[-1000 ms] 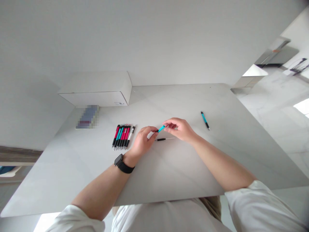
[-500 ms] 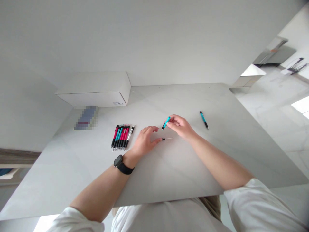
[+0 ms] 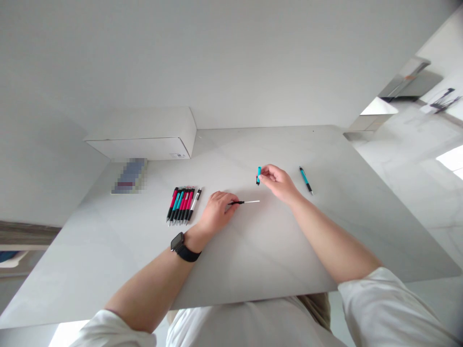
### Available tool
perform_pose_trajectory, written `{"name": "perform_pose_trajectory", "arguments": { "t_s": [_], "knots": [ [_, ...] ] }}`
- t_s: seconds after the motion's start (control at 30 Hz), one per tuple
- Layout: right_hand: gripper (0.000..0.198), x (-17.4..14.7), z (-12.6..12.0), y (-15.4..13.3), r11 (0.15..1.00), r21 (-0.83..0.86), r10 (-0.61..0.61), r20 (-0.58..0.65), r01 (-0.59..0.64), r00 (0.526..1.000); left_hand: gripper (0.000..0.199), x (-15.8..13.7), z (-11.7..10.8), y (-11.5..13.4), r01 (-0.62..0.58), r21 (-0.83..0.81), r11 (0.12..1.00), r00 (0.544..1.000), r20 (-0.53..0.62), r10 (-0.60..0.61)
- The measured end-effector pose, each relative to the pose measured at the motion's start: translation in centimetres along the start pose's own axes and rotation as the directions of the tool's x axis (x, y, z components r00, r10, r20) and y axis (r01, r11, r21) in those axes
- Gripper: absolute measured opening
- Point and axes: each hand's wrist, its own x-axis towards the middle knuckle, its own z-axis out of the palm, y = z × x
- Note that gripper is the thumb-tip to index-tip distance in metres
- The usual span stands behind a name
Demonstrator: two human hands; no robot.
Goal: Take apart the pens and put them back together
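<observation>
Between the fingertips of my left hand (image 3: 219, 209) is a slim pen refill (image 3: 251, 201), black at the hand's end and thin and white where it sticks out to the right. My right hand (image 3: 278, 182) pinches a turquoise pen barrel (image 3: 259, 174) with a dark lower end, held roughly upright. The two pen parts are apart, the barrel above and just right of the refill's tip. A whole turquoise pen with a black grip (image 3: 306, 180) lies on the table, to the right of my right hand.
Left of my left hand, several red, turquoise and white pens (image 3: 183, 205) lie side by side in a row. A white box (image 3: 144, 147) stands at the back left against the wall, with a blurred-out item (image 3: 129, 176) before it. The table (image 3: 253, 255) is pale.
My right hand has moved slightly right and up with the barrel, now turned more upright. In my left hand, the refill sits slightly higher and more of its black end shows.
</observation>
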Motion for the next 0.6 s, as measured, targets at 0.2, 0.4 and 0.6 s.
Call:
{"name": "perform_pose_trajectory", "arguments": {
  "t_s": [0.2, 0.4, 0.6],
  "knots": [
    [0.037, 0.5, -1.4, 0.4, 0.986, 0.144, 0.078, 0.019, -0.079, 0.997, 0.014, -0.1, -0.4, -0.3, 0.091, -0.059, 0.994, 0.989, -0.111, -0.097],
    [0.032, 0.5, -1.1, 1.1, 1.000, -0.024, 0.015, 0.026, -0.015, 1.000, 0.015, -0.1, -0.3, -0.4, 0.136, -0.102, 0.985, 0.977, -0.154, -0.150],
    [0.022, -0.3, -0.6, 0.1, 0.958, -0.284, -0.004, 0.145, 0.045, 0.989, 0.016, -0.1, -0.5, -0.2, 0.175, -0.128, 0.976, 0.961, -0.195, -0.197]
  ]
}}
